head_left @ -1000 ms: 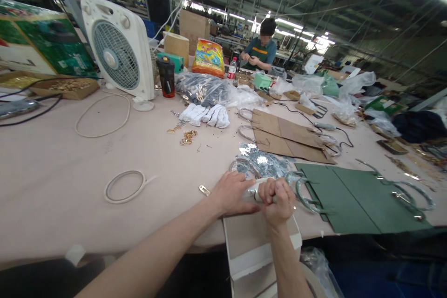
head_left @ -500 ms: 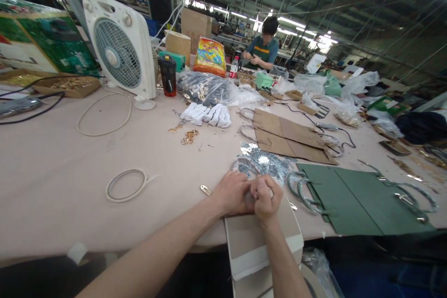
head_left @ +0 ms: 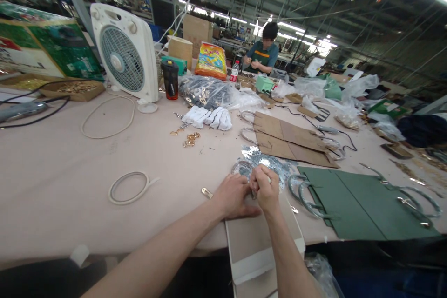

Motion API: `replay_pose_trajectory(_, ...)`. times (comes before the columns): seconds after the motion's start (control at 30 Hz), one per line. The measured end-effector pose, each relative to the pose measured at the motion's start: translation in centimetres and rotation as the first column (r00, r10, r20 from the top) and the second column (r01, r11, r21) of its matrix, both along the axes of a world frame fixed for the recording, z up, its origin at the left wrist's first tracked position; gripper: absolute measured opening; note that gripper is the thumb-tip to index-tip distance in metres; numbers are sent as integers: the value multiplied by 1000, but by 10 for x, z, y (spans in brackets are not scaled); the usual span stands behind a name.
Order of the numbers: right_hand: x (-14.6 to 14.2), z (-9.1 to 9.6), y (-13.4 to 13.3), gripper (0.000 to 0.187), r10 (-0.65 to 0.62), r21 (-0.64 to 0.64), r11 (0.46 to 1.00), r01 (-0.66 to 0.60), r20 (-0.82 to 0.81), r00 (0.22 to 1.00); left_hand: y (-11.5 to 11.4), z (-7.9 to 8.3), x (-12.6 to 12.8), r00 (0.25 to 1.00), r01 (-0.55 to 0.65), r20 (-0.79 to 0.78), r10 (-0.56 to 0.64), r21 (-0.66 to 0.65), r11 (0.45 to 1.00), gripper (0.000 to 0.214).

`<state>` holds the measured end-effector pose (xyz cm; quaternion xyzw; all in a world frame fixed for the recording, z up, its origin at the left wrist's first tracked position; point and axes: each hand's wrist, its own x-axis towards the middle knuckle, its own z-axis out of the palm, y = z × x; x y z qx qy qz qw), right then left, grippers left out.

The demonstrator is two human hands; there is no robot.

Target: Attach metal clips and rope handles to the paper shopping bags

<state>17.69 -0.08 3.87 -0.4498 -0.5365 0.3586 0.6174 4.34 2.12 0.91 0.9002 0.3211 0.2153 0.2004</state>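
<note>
A beige bag panel [head_left: 249, 237] with pale edging lies at the table's front edge and hangs over it. My left hand [head_left: 237, 195] rests on the panel's far end, fingers spread and thumb stretched to the right. Just beyond it, my right hand [head_left: 266, 186] is closed in a fist around something; a small pale end shows at the fist, but the rest is hidden. A plastic-wrapped round handle [head_left: 241, 167] arches behind the hands. A gold metal tag [head_left: 206, 193] lies left of my left hand, and a small shiny piece [head_left: 294, 209] lies right of the panel.
Green bag panels [head_left: 363, 205] with wrapped handles lie at right, brown ones [head_left: 293, 137] behind. Clear plastic film pieces [head_left: 265, 160] lie ahead. A tape roll [head_left: 112, 193], white gloves [head_left: 207, 117], gold clasps [head_left: 192, 139] and a fan [head_left: 125, 51] stand or lie leftward. A co-worker [head_left: 263, 51] is across.
My right fist has risen slightly away from my left hand. The left thumb, earlier tucked by the right fist, now lies stretched out over the panel. The view has tilted slightly.
</note>
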Motion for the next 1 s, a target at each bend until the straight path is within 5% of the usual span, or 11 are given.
replay_pose_trajectory(0.2,2,-10,-12,44,-18,27,1000,14,138,990,1,-1,2,1000,-20,-7,20,18,1000,50)
replay_pose_trajectory(0.5,5,15,-26,38,60,265,964,-6,-197,978,-2,2,-2,1000,11,-10,-11,25,1000,63)
replay_pose_trajectory(0.67,6,-3,-25,44,62,107,993,-57,-36,997,-2,1,0,1000,-14,-27,15,22,1000,53)
replay_pose_trajectory(0.87,1,7,-29,42,19,256,967,11,-114,993,-1,0,-1,1000,-1,-11,1,18,1000,61)
replay_pose_trajectory(1.0,1,-5,-25,43,9,163,987,-3,-35,999,-1,2,0,999,-3,-47,4,25,1000,49)
